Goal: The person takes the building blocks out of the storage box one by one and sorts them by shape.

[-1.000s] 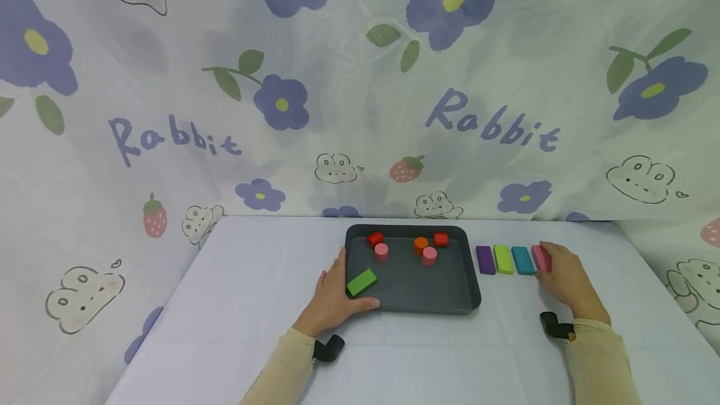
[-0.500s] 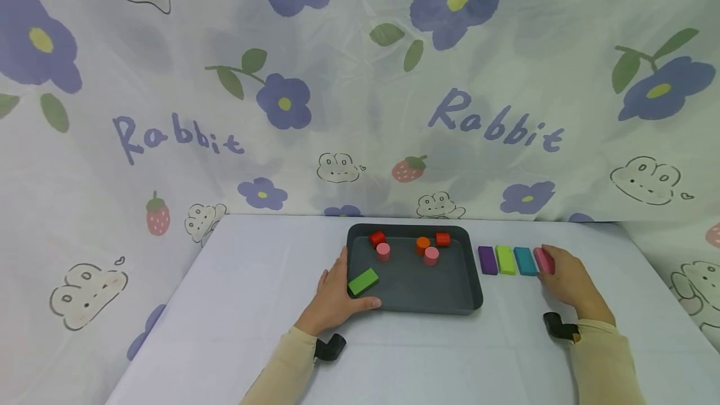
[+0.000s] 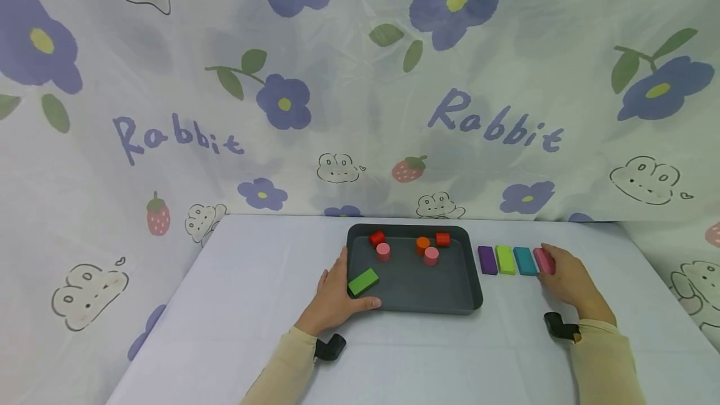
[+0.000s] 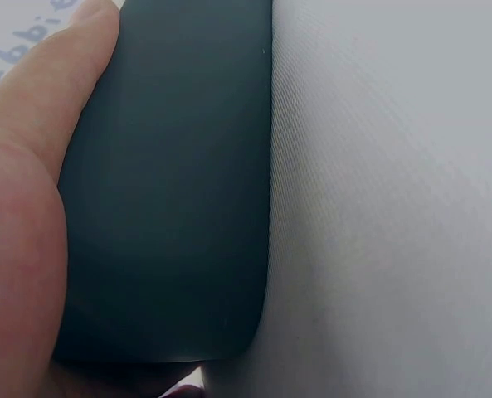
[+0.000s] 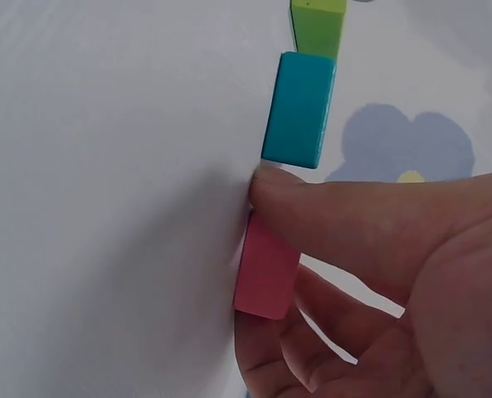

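Observation:
In the head view, my left hand [image 3: 333, 302] rests against the near-left corner of a dark grey tray [image 3: 416, 312]. Its fingers lie along the left wall and its thumb stretches along the front rim. The left wrist view has the thumb [image 4: 55, 79] lying over the tray's wall [image 4: 171, 191]. To the right of the tray, my right hand [image 3: 575, 283] pinches a pink block [image 3: 543, 260] between thumb and fingers. In the right wrist view that pink block [image 5: 266, 269] stands close to the white tabletop, just past a teal block [image 5: 299, 110].
Inside the tray are a green block [image 3: 363, 282], two pink cylinders [image 3: 383, 252], an orange cylinder [image 3: 422, 245] and two red pieces [image 3: 442, 239]. Purple [image 3: 487, 260], lime [image 3: 505, 259] and teal blocks stand in a row between tray and right hand. A patterned curtain [image 3: 360, 111] hangs behind the table.
The head view has shifted slightly since one second ago. Both hands, the tray and the blocks keep their places relative to each other.

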The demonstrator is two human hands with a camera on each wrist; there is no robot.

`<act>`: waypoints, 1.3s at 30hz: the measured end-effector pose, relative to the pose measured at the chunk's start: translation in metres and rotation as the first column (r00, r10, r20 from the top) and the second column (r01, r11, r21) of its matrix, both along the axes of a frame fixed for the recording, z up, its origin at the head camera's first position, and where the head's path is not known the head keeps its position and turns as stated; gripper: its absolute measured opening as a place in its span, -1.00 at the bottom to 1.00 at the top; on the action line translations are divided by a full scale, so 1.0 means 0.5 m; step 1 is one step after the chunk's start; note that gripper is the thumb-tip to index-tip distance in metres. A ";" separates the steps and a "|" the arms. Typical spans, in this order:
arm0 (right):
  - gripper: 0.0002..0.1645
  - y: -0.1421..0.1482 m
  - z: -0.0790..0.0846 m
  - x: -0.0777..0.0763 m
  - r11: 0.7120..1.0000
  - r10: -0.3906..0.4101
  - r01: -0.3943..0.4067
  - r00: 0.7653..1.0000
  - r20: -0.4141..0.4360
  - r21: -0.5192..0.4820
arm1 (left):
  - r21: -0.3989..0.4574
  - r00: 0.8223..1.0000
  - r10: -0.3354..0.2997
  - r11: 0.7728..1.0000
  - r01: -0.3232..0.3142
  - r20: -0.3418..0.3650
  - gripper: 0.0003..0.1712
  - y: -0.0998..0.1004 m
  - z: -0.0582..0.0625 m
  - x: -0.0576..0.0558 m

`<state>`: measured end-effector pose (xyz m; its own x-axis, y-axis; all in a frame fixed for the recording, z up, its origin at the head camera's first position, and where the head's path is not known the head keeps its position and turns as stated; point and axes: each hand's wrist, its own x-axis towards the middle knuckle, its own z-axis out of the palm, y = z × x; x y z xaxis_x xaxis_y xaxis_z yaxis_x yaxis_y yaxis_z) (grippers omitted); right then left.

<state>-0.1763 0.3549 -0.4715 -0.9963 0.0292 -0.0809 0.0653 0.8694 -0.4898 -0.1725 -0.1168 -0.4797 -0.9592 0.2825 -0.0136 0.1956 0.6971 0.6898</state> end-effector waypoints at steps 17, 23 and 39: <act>-0.07 -0.015 0.042 0.009 1.000 -0.006 0.007 0.999 -0.049 0.008 | -0.005 1.000 -0.003 1.000 0.003 -0.001 0.51 0.000 0.002 0.000; -0.11 -0.042 0.066 0.013 1.000 0.018 -0.018 0.995 -0.102 0.004 | -0.003 1.000 -0.004 1.000 0.004 -0.001 0.51 0.000 0.001 -0.001; -0.12 -0.139 0.095 0.027 0.995 0.099 -0.102 0.963 -0.249 0.001 | 0.001 1.000 -0.008 1.000 0.008 0.002 0.51 -0.002 -0.002 -0.001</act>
<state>-0.1630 0.2855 -0.4240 -0.9829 -0.0713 0.1700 -0.1471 0.8592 -0.4900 -0.1730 -0.1179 -0.4805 -0.9570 0.2898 -0.0152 0.1995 0.6951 0.6907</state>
